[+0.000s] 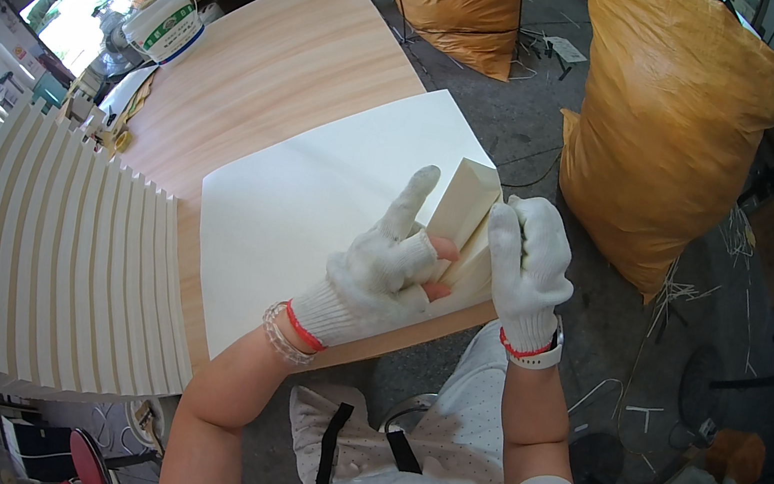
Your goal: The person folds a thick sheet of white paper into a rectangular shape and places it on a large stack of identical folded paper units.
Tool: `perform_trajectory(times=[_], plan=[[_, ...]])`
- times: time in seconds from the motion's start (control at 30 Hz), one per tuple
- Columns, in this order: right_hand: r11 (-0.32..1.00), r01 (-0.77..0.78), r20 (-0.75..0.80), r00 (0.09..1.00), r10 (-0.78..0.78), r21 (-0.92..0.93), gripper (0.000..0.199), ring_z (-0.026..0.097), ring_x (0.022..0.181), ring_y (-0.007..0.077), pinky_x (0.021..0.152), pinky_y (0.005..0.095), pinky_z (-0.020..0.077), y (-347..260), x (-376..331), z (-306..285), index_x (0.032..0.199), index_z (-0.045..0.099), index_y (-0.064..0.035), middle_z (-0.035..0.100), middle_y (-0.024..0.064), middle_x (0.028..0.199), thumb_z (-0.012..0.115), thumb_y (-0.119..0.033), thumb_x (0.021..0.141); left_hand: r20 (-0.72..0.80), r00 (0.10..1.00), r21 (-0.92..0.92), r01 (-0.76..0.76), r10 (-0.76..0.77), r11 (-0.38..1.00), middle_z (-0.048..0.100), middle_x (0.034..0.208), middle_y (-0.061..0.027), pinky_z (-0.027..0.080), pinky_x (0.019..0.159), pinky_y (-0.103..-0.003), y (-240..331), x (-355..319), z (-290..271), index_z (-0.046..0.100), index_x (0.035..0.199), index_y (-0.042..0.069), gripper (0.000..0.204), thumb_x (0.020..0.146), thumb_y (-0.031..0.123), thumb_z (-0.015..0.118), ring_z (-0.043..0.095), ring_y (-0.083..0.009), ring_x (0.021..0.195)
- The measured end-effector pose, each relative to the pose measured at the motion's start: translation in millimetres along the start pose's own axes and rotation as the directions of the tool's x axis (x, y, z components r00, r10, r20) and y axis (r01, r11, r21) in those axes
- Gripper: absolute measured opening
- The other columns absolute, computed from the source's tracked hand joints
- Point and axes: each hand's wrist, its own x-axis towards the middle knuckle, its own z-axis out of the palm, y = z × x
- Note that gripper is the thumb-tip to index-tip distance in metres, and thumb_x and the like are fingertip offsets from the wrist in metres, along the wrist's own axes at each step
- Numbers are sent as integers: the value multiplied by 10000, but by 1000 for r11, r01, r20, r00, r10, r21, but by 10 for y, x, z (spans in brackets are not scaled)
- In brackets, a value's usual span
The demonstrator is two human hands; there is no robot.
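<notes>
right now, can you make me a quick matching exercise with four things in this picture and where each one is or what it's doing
Things:
1. left hand
2. folded cream card piece
3. row of folded cream pieces
4. orange sacks

Places or states:
A. lined up along the left part of the wooden table
B. standing on the floor beyond the table
C. gloved, index finger pointing up, bare fingertips on the card
D. held between both gloved hands above the large cream sheet

Pairs: 1-C, 2-D, 3-A, 4-B. The right hand grips the piece's right side.
</notes>
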Motion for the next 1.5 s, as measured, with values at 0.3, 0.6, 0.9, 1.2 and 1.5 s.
perform_trajectory(times=[0.3, 0.6, 0.9, 1.2, 1.5], plan=[[999, 5, -6, 1000, -4, 42, 152, 524, 697, 251, 652, 405, 432, 6, 4, -2, 846, 600, -13, 541, 94, 745, 681, -75, 958, 66, 983, 197, -183, 174, 963, 401, 1544, -345, 605, 825, -393, -101, 33, -12, 680, 988, 51, 302, 708, -29, 759, 728, -381, 1006], [999, 3, -16, 1000, -3, 43, 143, 542, 705, 261, 657, 405, 441, 24, -17, 0, 847, 596, -10, 556, 98, 760, 677, -65, 952, 11, 1000, 28, -26, 26, 999, 312, 1593, -347, 607, 821, -394, 10, 4, -9, 658, 969, 41, 285, 731, -13, 806, 733, -375, 984], [993, -47, -14, 999, 49, 104, 165, 540, 699, 245, 646, 391, 438, -1, 1, -5, 836, 595, -8, 568, 96, 757, 682, -80, 956, 139, 981, 196, -162, 136, 967, 413, 1545, -324, 603, 834, -384, -65, 40, -45, 681, 1085, 63, 405, 689, -17, 710, 685, -423, 1090], [994, -71, -25, 997, 74, 88, 199, 553, 684, 239, 646, 387, 444, 51, -37, 14, 828, 587, -20, 566, 92, 747, 685, -107, 978, 13, 1000, 47, -17, 17, 999, 364, 1567, -349, 605, 857, -403, -17, 3, 9, 664, 950, 60, 337, 688, 16, 873, 680, -464, 1129], [999, 48, -180, 982, -47, 2, 53, 623, 826, 310, 756, 417, 504, 13, -58, -107, 897, 642, -12, 647, 123, 906, 668, -43, 932, 17, 995, 98, -95, 94, 991, 489, 1511, -284, 581, 903, -394, -95, -40, -27, 679, 1216, 119, 494, 754, 1, 807, 679, -386, 1163]])
